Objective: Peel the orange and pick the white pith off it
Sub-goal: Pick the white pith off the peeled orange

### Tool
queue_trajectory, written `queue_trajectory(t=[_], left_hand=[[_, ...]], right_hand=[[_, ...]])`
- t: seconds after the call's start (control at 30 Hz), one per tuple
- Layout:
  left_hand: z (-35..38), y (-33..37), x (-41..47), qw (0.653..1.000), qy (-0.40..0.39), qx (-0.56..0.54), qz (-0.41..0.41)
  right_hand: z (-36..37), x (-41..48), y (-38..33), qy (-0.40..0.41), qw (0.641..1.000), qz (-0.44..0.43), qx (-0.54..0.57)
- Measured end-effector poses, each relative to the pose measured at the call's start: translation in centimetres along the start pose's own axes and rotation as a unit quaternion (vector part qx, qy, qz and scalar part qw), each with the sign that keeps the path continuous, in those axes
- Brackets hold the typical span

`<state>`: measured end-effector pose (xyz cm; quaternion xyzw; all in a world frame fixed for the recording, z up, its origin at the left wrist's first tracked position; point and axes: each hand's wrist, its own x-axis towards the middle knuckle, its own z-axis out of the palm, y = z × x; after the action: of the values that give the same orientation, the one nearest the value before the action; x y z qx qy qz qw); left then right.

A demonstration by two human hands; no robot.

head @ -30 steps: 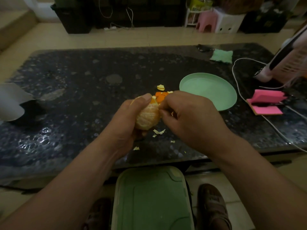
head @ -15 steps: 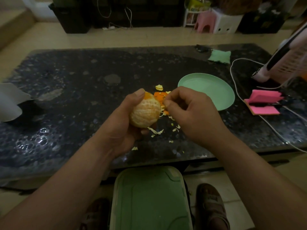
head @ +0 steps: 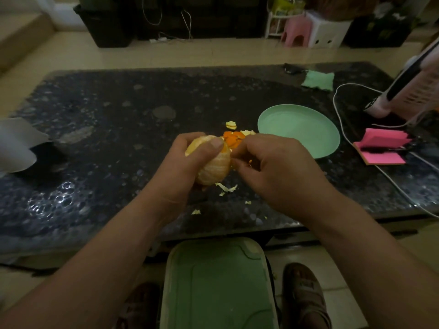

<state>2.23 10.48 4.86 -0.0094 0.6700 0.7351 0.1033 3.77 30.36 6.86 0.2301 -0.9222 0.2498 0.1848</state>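
Note:
A peeled orange [head: 213,168] is held above the dark table, pale pith lines showing on its segments. My left hand [head: 185,169] grips it from the left, the thumb lying across its top. My right hand [head: 273,169] is at the orange's right side, its fingertips curled and pinching at the pith there. Orange peel pieces [head: 231,138] lie on the table just behind the fruit. Small white pith scraps [head: 226,187] are scattered on the table below it.
A green plate [head: 299,129] sits right of the peel. Pink sticky notes [head: 380,146], a white cable [head: 339,119] and a pink appliance [head: 408,91] crowd the right edge. A green cloth [head: 318,79] lies at the back, a grey object [head: 16,143] at left. A green stool [head: 218,283] stands below the dark table [head: 107,138].
My left hand has turned the orange, its thumb now over the top. My right hand came back against the fruit's right side after pulling away a bit of pith.

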Motion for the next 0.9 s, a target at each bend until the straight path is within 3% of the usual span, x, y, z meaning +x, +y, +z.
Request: queue_trajectory(t=[0.2, 0.47, 0.67, 0.9], left_hand=[[0.0, 0.1, -0.2, 1.000, 0.001, 0.023, 0.009], [0.1, 0.5, -0.5, 0.996, -0.024, -0.081, -0.022], [-0.1, 0.7, -0.6, 0.983, -0.065, -0.162, -0.056], [0.4, 0.7, -0.6, 0.977, -0.038, -0.199, -0.068]], right_hand=[[0.5, 0.1, -0.6, 0.020, 1.000, 0.013, -0.006], [0.1, 0.2, 0.4, 0.026, 0.969, 0.159, 0.186], [0.6, 0.3, 1.3, -0.005, 0.965, 0.210, 0.155], [1.1, 0.4, 1.9, 0.010, 0.964, 0.247, 0.099]])
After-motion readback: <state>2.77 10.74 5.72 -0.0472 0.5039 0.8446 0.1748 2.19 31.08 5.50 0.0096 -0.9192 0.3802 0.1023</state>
